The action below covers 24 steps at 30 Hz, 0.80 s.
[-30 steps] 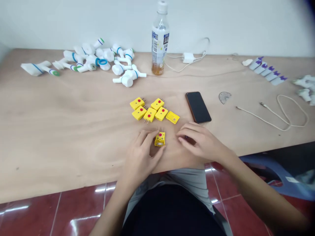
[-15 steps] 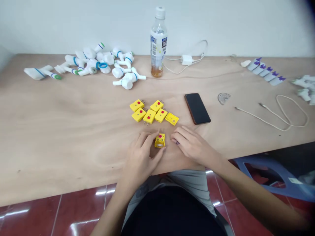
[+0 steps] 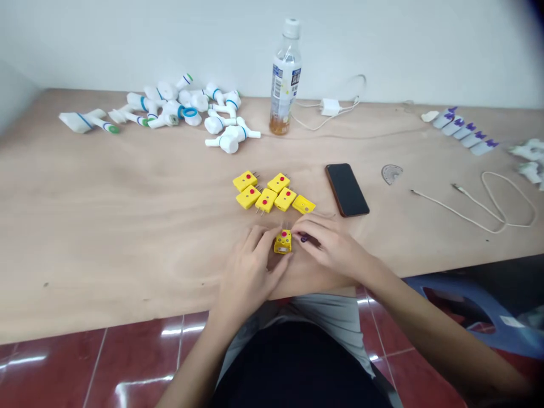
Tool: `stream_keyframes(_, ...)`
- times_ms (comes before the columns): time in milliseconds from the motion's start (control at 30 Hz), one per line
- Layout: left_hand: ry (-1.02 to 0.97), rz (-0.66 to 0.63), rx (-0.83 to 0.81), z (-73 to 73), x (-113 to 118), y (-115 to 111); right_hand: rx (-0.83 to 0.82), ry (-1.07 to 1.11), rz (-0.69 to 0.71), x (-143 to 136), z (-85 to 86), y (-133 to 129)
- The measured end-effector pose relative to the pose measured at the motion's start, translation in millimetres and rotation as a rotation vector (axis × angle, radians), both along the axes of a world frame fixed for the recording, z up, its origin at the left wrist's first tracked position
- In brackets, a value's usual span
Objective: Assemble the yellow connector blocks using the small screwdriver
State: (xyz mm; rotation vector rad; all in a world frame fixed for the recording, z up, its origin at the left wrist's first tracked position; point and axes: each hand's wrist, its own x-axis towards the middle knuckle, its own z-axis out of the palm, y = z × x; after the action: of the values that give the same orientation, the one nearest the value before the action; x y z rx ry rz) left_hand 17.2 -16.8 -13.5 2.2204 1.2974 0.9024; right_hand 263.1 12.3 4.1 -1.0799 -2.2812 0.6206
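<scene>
Head view: left hand [image 3: 244,269] gripping yellow block [image 3: 283,242]; right hand [image 3: 338,249] closed around purple-ended item [image 3: 304,238]
Bracing the block flat against the table [image 3: 127,226] should limit slipping

L hand [image 3: 279,243] on yellow block [image 3: 283,242], R hand [image 3: 312,238] just beside.

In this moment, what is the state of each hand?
Left hand: closed on the yellow block.
Right hand: fingers curled, with something small and dark; what it is cannot be told.
</scene>
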Motion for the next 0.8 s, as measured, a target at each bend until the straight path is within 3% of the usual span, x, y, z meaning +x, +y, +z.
stream_keyframes(300, -0.025, -0.015, -0.046, 2.2, 1, 0, 0.011, -0.069, -0.03, -2, 12.3, 5)
stream_keyframes(567, -0.029, -0.031, -0.058, 1.7, 2, -1, 0.241, -0.242, 0.091, 2, 12.1, 1)
stream_keyframes(800, -0.04, -0.022, -0.043, 0.6, 3, -1, 0.326, -0.343, 0.078, 0, 12.0, -6)
